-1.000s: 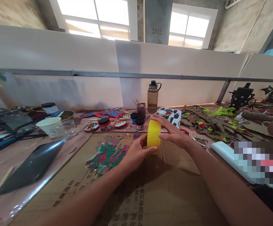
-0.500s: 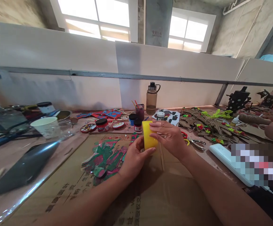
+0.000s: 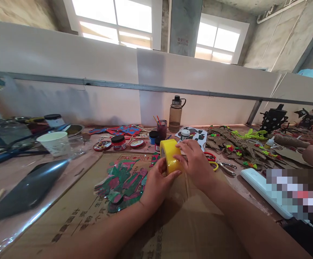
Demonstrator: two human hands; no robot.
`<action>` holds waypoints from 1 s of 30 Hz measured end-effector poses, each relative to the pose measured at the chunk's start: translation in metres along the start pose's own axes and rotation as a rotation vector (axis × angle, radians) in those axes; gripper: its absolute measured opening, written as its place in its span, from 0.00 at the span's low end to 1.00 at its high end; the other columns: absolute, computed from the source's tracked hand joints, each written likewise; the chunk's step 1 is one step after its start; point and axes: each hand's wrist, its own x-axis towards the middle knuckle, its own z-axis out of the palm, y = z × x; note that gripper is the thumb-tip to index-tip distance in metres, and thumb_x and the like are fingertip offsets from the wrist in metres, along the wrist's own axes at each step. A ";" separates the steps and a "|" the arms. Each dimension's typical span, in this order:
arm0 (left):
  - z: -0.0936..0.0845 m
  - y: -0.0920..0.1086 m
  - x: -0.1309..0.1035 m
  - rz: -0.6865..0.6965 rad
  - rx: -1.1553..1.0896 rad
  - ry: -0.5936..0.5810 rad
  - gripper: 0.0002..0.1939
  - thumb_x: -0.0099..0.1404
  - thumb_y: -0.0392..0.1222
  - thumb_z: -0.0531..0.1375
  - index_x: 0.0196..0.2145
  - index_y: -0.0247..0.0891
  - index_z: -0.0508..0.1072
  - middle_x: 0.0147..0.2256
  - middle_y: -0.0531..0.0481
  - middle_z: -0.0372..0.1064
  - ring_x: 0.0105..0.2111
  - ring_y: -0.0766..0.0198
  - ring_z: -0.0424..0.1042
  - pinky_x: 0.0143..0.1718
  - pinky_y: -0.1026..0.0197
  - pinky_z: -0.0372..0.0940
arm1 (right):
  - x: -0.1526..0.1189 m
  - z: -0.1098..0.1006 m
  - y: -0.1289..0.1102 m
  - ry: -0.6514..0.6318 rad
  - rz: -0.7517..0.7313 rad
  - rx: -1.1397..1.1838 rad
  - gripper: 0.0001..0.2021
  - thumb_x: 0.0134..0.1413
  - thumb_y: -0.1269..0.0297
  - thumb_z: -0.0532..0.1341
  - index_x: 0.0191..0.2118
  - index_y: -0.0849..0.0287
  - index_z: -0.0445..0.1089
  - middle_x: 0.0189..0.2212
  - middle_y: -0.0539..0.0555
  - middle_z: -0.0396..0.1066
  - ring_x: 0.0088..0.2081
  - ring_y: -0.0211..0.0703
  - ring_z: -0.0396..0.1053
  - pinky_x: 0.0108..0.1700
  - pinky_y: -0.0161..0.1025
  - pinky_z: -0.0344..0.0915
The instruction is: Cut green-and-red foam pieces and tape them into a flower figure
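Note:
A wide roll of yellow packing tape (image 3: 173, 163) stands on its edge between my hands, held above the cardboard sheet (image 3: 199, 216). My left hand (image 3: 159, 180) grips it from the left and below, thumb across the outer face and fingers in or behind the core. With bent fingers, my right hand (image 3: 195, 162) touches the tape's outer surface from the right; whether it pinches the tape's end cannot be made out. Left of my hands, painted green and pink cut-out pieces (image 3: 124, 181) lie in a pile on the cardboard.
Behind the cardboard stand paint jars (image 3: 118, 142) and a water bottle (image 3: 175, 114). Red-handled pliers (image 3: 222, 165) and a white power bank (image 3: 265, 194) lie to the right. A paper cup (image 3: 54, 143) stands left. Another person's hand (image 3: 312, 155) shows at the right edge.
The tape roll has turned a little, with its core side showing more. My right hand's fingers have moved slightly down its outer face. The view has shifted slightly.

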 end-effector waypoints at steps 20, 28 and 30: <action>0.001 -0.001 0.002 -0.030 0.057 0.021 0.23 0.51 0.41 0.70 0.45 0.36 0.73 0.47 0.39 0.77 0.47 0.48 0.76 0.50 0.50 0.67 | 0.000 -0.001 0.002 -0.049 0.108 0.117 0.05 0.62 0.68 0.61 0.42 0.57 0.67 0.44 0.59 0.69 0.47 0.51 0.68 0.48 0.48 0.69; 0.002 0.000 0.002 -0.052 -0.003 0.012 0.23 0.49 0.41 0.71 0.44 0.36 0.73 0.46 0.40 0.77 0.47 0.48 0.76 0.50 0.49 0.68 | 0.000 0.001 0.004 -0.058 0.135 0.101 0.07 0.61 0.68 0.61 0.33 0.56 0.62 0.34 0.55 0.69 0.37 0.45 0.68 0.40 0.42 0.66; 0.003 0.002 0.001 -0.061 -0.028 0.010 0.23 0.49 0.40 0.71 0.44 0.36 0.73 0.46 0.40 0.77 0.48 0.48 0.76 0.50 0.50 0.68 | -0.001 0.003 0.004 -0.053 0.151 0.107 0.08 0.61 0.68 0.61 0.32 0.56 0.62 0.33 0.54 0.69 0.36 0.45 0.67 0.39 0.41 0.65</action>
